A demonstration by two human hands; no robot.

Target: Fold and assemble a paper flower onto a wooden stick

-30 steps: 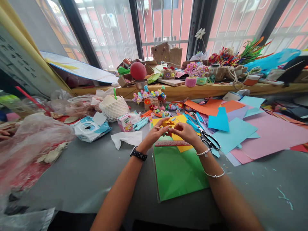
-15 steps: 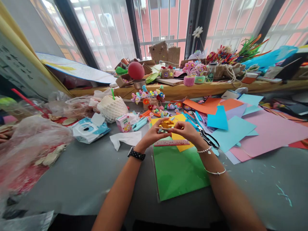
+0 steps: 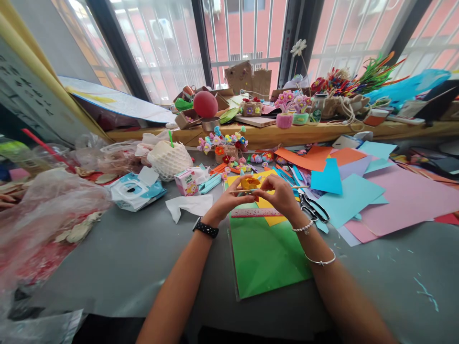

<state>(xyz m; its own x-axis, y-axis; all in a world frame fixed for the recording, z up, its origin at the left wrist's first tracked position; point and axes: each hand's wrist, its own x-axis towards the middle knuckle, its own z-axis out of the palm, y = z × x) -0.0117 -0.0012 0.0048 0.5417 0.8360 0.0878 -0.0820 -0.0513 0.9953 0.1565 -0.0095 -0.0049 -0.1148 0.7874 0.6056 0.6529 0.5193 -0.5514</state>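
Cradling a curled yellow piece [image 3: 250, 183], apparently paper, between thumb and fingers of the left hand [image 3: 229, 200], above the far end of the green sheet [image 3: 270, 258]. Pinching a thin stick [image 3: 241, 191] in the fingertips of the right hand [image 3: 281, 191], crosswise on the near side of the yellow piece, over that same far end. Too small to tell whether touching or apart there. Seemingly engaged in shaping the yellow piece or fitting it against the stick, partway through. Calling next, probably, for a steady but light left-hand hold, without crushing the curl, and for small, controlled turns of the stick. With a ruler [image 3: 253, 213] across the far part of the green sheet and scissors [image 3: 314, 207] to its right.
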